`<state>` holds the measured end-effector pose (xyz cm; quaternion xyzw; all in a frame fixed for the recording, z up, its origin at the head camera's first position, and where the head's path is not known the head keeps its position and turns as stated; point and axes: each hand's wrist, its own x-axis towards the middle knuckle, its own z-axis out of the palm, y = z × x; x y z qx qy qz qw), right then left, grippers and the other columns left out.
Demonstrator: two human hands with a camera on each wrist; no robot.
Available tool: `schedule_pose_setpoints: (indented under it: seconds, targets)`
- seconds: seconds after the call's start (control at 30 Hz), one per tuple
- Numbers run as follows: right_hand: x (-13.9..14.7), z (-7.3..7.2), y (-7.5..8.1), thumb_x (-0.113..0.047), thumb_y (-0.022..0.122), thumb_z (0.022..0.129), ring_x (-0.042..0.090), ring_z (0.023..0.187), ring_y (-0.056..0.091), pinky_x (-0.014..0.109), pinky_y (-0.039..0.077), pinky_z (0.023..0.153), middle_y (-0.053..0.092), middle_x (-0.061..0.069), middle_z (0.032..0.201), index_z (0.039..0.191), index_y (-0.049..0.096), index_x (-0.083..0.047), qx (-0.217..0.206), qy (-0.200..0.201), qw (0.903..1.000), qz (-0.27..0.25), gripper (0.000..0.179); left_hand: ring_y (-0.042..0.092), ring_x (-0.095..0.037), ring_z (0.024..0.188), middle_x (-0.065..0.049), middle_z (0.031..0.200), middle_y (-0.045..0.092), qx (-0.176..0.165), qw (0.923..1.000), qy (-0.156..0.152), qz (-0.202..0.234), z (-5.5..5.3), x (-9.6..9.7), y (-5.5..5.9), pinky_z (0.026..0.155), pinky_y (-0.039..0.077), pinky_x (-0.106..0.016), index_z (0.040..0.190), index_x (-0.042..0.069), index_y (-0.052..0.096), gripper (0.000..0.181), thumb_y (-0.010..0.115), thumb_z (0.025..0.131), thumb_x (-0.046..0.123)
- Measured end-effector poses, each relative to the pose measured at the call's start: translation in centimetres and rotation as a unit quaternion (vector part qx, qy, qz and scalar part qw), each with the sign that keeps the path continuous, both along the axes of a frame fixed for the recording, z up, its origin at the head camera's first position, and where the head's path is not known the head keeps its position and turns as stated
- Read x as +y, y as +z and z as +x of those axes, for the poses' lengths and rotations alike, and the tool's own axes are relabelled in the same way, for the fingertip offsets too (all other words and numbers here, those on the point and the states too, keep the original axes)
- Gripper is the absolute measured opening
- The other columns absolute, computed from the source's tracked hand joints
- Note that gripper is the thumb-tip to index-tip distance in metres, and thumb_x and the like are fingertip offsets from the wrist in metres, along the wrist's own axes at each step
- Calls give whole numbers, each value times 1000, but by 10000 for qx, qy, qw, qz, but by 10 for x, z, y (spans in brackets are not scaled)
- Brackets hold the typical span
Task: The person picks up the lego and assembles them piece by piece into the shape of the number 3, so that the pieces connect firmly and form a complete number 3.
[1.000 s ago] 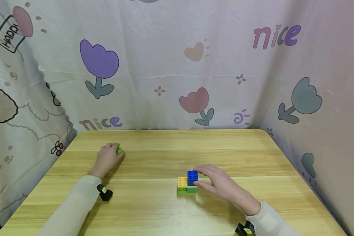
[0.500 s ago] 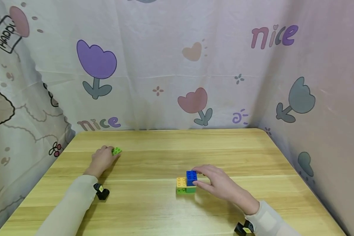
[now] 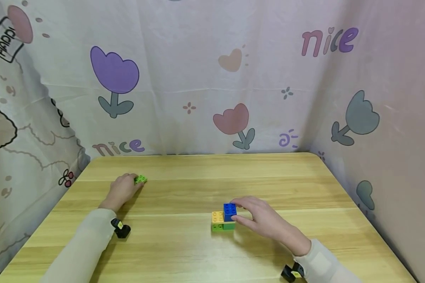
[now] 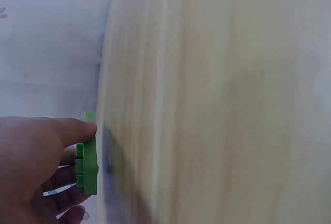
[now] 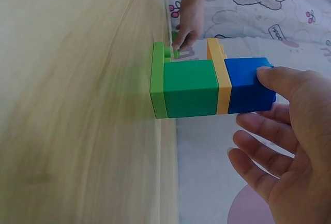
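Observation:
My left hand (image 3: pixel 122 190), at the far left of the table, pinches a flat light green toy building brick (image 4: pixel 90 169) between thumb and fingers. Its studs (image 3: pixel 141 179) show past the fingertips in the head view. My right hand (image 3: pixel 265 218) holds the blue block (image 5: pixel 251 85) at the top of a small stack, thumb on the near side and a finger behind. Under the blue block lies a yellow plate (image 5: pixel 220 79), then a green block (image 5: pixel 191 88), then a light green base plate (image 5: pixel 159 81). The yellow plate's studs (image 3: pixel 217 217) jut out left of the blue block.
Both hands work over a light wooden table (image 3: pixel 177 251). A printed fabric curtain (image 3: pixel 184 59) rises behind its back edge and along both sides. Each wrist carries a small black camera, one (image 3: pixel 121 228) at the left sleeve.
My left hand has shifted slightly left, and more of the flat light green brick shows beyond its fingers. The right hand and the stack stay about where they were; the head view shifts slightly.

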<state>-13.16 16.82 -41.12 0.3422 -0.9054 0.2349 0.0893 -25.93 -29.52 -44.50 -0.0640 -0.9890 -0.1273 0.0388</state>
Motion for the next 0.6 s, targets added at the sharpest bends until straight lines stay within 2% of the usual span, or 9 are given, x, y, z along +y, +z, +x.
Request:
schedule_pose_setpoints:
  seconds: [0.17, 0.37, 0.6]
  targets:
    - [0, 0, 0, -45, 57, 97, 11, 104, 60, 40, 50, 90, 65, -5, 117, 129, 61, -16, 7, -11, 10000, -12, 43, 54, -51, 105, -35, 120, 55, 120, 9999, -85, -20, 4, 10, 7, 82, 42, -65, 128, -11, 54, 49, 60, 97, 26]
    - [0, 0, -1, -44, 58, 97, 11, 103, 60, 40, 50, 90, 65, -5, 115, 129, 62, -14, 54, 18, 10000, -12, 44, 53, -50, 107, -34, 123, 55, 372, 9988, -319, 17, 13, 26, 20, 84, 41, -64, 130, -8, 54, 47, 62, 96, 24]
    - [0, 0, -1, -45, 60, 96, 12, 104, 61, 40, 51, 90, 66, -1, 116, 130, 60, -13, 1, -61, 9999, -84, 48, 54, -48, 106, -30, 120, 57, 675, 9961, -573, -67, 23, 44, 33, 82, 42, -60, 128, -4, 57, 45, 64, 95, 25]
